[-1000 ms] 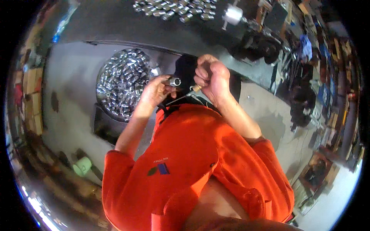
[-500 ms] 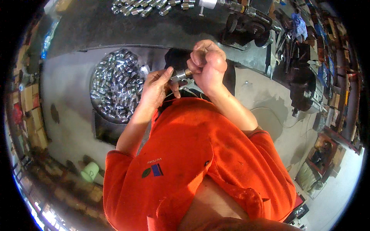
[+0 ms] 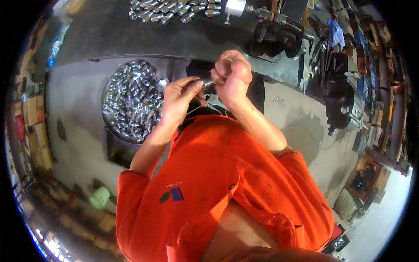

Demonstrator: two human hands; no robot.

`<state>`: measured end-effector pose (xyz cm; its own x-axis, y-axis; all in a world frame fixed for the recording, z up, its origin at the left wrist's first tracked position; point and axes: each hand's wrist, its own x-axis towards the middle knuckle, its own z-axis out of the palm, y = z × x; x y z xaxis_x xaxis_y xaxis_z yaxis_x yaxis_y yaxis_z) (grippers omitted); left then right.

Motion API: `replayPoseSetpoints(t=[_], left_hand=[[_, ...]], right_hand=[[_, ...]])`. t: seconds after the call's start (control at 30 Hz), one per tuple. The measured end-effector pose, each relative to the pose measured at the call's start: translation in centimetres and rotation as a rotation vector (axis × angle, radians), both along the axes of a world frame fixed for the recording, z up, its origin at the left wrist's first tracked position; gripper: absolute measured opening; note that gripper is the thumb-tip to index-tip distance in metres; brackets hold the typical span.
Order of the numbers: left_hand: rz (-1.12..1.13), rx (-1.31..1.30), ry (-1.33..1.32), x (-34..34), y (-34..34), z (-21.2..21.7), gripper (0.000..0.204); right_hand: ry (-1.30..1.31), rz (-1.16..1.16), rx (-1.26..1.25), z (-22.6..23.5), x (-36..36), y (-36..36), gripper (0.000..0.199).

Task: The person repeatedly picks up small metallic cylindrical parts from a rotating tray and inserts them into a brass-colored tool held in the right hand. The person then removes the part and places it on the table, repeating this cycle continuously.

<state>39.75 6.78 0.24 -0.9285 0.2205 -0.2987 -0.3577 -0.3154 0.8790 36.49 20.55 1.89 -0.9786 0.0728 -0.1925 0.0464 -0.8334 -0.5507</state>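
Note:
In front of my torso, my left hand (image 3: 178,99) pinches a shiny metal hex fitting (image 3: 207,83) between thumb and fingers. My right hand (image 3: 233,78) is closed in a fist at the other end of that fitting, its fingers meeting the metal. Whatever lies inside the right fist is hidden by the fingers. To the left of my left hand, a round container (image 3: 104,114) is heaped with similar loose fittings (image 3: 133,98). More fittings (image 3: 168,9) lie in rows on the dark bench top (image 3: 131,37).
A dark machine fixture with a silver cylinder (image 3: 235,7) stands on the bench at the far right. Hand tools (image 3: 321,61), a blue cloth (image 3: 335,34) and a dark vise-like machine (image 3: 342,98) are on the right. A pale green bucket (image 3: 100,197) sits on the floor at lower left.
My left hand has moved slightly right, its fingers now covering more of the fitting. The gap between the two hands is smaller, and the brass-coloured bit between them no longer shows clearly.

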Motion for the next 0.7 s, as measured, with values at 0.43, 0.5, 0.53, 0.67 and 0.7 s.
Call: replayPoseSetpoints(t=[0.43,0.5,0.53,0.67,0.7], left_hand=[[0.047,-0.603,0.705,-2.0,0.7,1.5,0.023],[0.025,-0.646,0.692,-1.8,1.0,1.4,0.027],[0.016,-0.660,0.687,-1.8,1.0,1.1,0.025],[0.108,-0.658,0.802,-1.1,1.0,0.6,0.023],[0.085,-0.642,0.751,-1.0,1.0,0.8,0.023]], right_hand=[[-0.217,-0.100,-0.132,-0.8,-1.4,1.7,0.011],[-0.210,-0.123,-0.142,-1.1,-1.7,2.0,0.012],[-0.203,-0.114,-0.148,-1.4,-1.6,2.1,0.012],[-0.291,-0.116,-0.127,-1.6,-1.4,1.9,0.013],[-0.313,-0.119,-0.136,-1.7,-1.4,1.8,0.013]])
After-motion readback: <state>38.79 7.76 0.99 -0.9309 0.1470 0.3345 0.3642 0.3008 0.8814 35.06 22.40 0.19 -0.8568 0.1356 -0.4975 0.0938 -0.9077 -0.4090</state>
